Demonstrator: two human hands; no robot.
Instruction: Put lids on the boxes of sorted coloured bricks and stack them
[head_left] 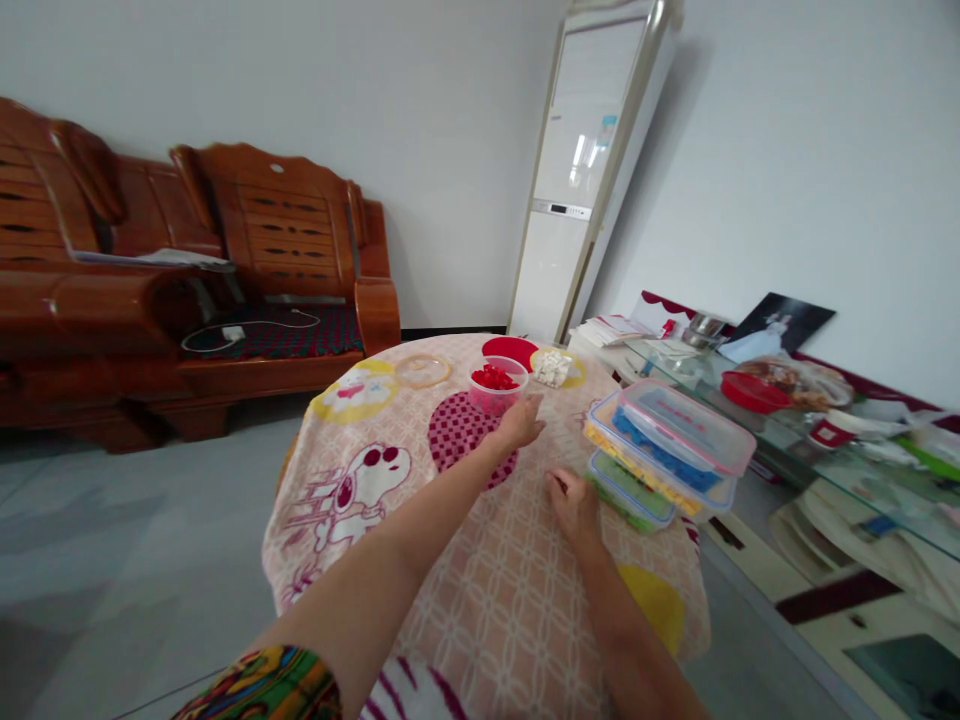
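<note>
A clear round tub holding small red pieces stands toward the far side of the cloth-covered table. My left hand is just in front of the tub's right side, fingers stretched to the right; whether it touches the tub I cannot tell. Beyond it lies a small heap of white pieces. My right hand rests on the tablecloth, fingers curled, the inside of its grip hidden. Close to its right are stacked lidded boxes, the upper ones with blue and yellow contents, the lowest with green.
A clear round lid lies at the table's far left, and a red disc shape shows behind the tub. A glass-topped cabinet with bags and a red bowl stands right. Wooden seats are at left.
</note>
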